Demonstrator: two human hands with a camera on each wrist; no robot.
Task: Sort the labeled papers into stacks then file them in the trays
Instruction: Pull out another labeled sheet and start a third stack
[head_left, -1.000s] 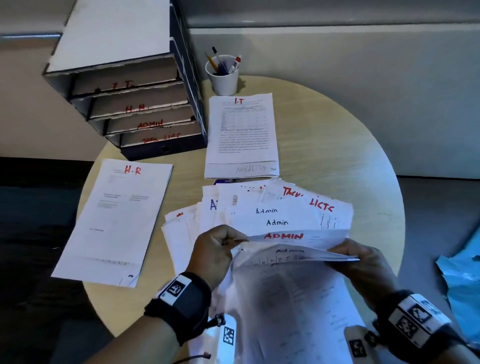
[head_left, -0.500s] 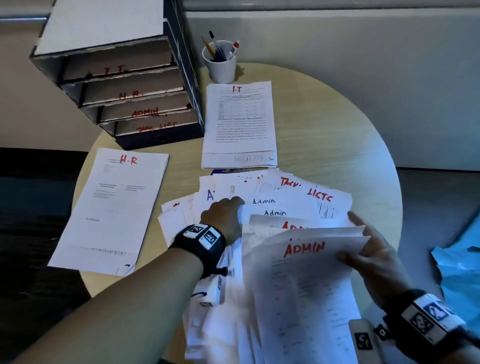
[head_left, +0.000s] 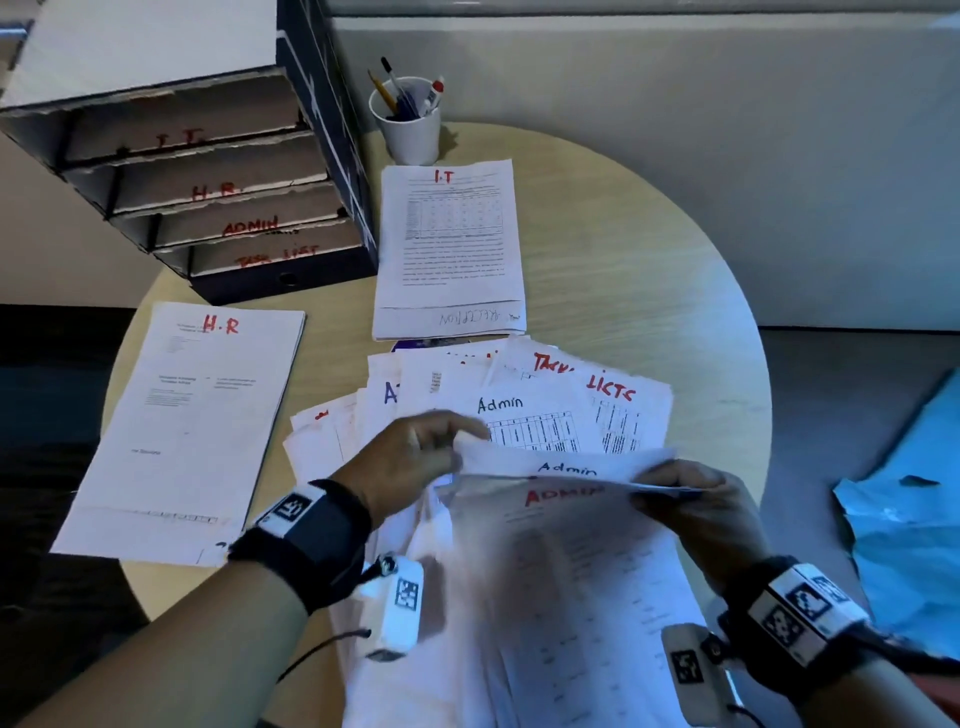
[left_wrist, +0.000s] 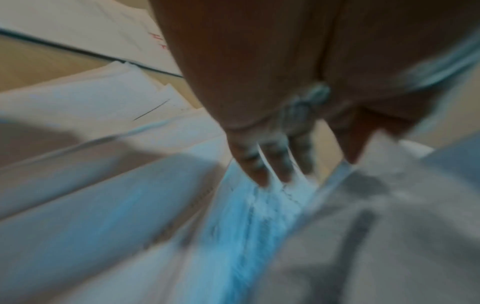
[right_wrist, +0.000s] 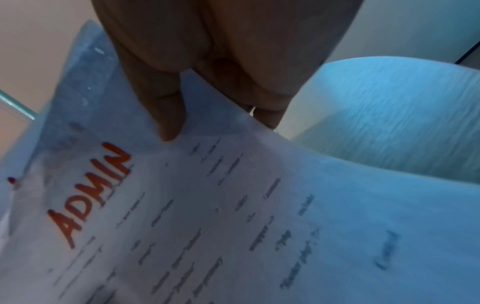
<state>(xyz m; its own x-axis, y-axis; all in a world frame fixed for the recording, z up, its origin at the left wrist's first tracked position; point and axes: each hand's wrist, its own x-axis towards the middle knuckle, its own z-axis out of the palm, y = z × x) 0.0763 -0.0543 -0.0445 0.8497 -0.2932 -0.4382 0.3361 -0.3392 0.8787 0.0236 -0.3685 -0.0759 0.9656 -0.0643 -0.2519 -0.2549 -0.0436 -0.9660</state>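
Observation:
My left hand (head_left: 462, 441) pinches the left edge of a white sheet marked "Admin" in blue (head_left: 566, 467), lifted just above the table. My right hand (head_left: 654, 483) grips the right edge of a stack topped by a red "ADMIN" sheet (head_left: 561, 493), thumb on top (right_wrist: 168, 131). The blue Admin sheet lies over that stack's top edge. Beyond them is a fanned pile (head_left: 524, 410) with Admin and "Task Lists" (head_left: 608, 387) sheets. An H.R stack (head_left: 192, 415) lies left, an I.T stack (head_left: 449, 244) behind. The labelled trays (head_left: 208, 208) stand back left. The left wrist view is blurred.
A white cup of pens (head_left: 408, 130) stands behind the I.T stack by the wall. The round wooden table (head_left: 649, 291) has bare surface at the right. A blue crumpled sheet (head_left: 909, 519) lies off the table to the right.
Half a second ago my left hand reached into the fanned pile. It has drawn a blue "Admin" sheet back over the red ADMIN stack that my right hand still holds.

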